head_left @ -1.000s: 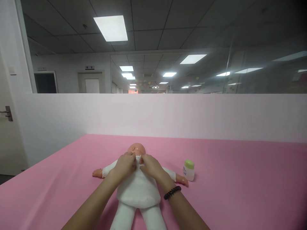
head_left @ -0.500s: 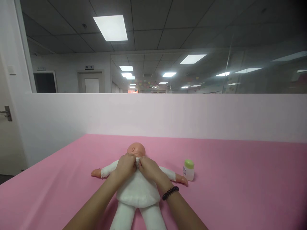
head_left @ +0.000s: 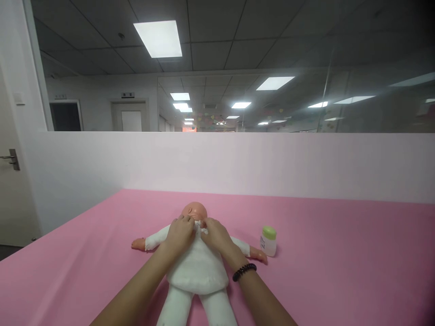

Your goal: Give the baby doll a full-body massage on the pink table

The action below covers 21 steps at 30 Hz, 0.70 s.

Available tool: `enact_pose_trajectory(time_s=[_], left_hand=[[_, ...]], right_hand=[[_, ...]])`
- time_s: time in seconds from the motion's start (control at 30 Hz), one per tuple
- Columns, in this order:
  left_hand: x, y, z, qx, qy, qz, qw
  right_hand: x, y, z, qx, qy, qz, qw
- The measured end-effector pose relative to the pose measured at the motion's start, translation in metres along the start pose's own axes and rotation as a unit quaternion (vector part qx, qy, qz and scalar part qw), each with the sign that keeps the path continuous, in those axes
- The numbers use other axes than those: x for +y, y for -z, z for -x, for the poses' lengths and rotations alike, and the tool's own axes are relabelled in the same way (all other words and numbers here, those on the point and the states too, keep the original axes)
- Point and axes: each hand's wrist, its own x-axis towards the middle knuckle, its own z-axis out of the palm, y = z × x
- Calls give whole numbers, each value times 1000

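Observation:
A baby doll [head_left: 196,267] in white clothes lies on its back on the pink table cover [head_left: 340,271], head away from me and arms spread. My left hand [head_left: 179,234] and my right hand [head_left: 215,235] meet at the doll's neck. Both pinch the white collar of its clothes, fingers closed. A black bead bracelet [head_left: 244,272] circles my right wrist. A small clear bottle with a green cap [head_left: 268,242] stands upright to the right of the doll's hand.
A white partition wall [head_left: 238,163] runs behind the table. Beyond it lies an office with ceiling lights and glass walls. A door with a metal handle [head_left: 10,158] is at the far left.
My hands stay at the doll's collar and have shifted very slightly. The doll and bottle have barely moved in view.

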Motion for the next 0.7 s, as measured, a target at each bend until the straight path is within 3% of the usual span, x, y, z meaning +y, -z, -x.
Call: enact_pose_trajectory(time_s=[0.37,0.7], left_hand=[[-4,-11,-2,4,-1,7,1000],[9,22,8,-39,-8,-21,999]], right_hand=[[-15,2,4,-6,4,64,998],[-21,28,10,-54,14,73,996]])
